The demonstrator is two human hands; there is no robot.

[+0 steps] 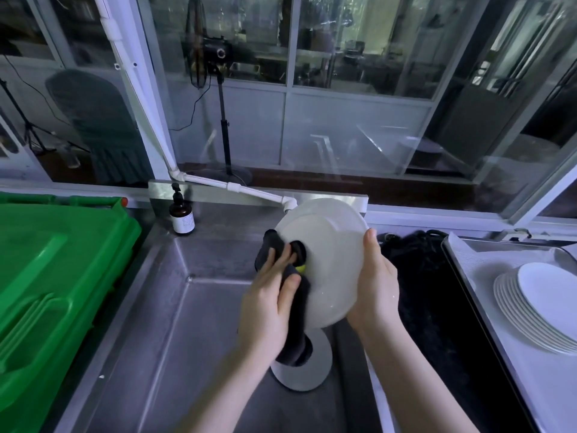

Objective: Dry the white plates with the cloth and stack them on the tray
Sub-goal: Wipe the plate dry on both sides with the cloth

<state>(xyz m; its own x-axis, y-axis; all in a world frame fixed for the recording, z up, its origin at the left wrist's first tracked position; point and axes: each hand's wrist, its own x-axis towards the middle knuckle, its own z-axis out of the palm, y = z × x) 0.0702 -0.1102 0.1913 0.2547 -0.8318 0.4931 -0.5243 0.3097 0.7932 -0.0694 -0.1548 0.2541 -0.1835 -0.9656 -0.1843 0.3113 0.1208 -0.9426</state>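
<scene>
One wide-angle view from head height looks forward and down, close over the sink (pixel 175 323). It spans the counter (pixel 156 242) from the green bin (pixel 56 276) at left to the tray (pixel 487 270) at its right edge, with windows (pixel 343 57) beyond.

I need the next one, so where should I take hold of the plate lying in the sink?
Likely the near-right rim of the sink plate, from the right once the right hand frees the held plate. It lies flat on the sink floor, so only its edge offers purchase, and the cloth hangs over its far-left part.
</scene>
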